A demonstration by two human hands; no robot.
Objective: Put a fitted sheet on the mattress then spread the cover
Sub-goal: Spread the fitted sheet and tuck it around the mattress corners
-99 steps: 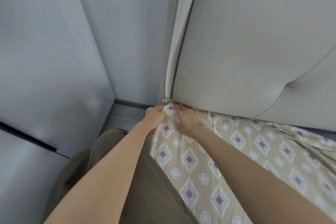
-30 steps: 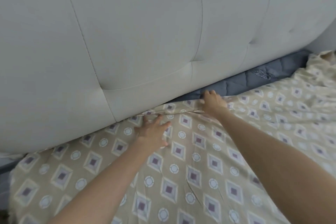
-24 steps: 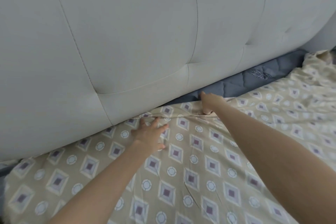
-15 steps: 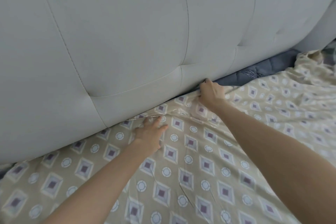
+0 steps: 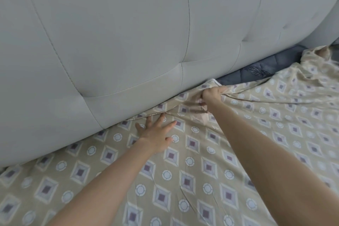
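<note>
A beige fitted sheet (image 5: 192,174) with a diamond and circle pattern covers most of the bed. My left hand (image 5: 156,134) lies flat on it with fingers spread, just below the headboard. My right hand (image 5: 213,94) grips a bunched fold of the sheet's top edge and lifts it off the bed. To its right a strip of dark grey quilted mattress (image 5: 260,73) shows bare along the headboard. The sheet's far right corner (image 5: 319,55) lies crumpled.
A padded light grey headboard (image 5: 128,33) fills the upper half of the view and leans over the bed's top edge. The sheet disappears under its lower bulge at the left.
I moved from the bed's left corner along the headboard. My right hand closed round the sheet's edge and pulled it up and towards me. My left hand stayed flat on the sheet.
</note>
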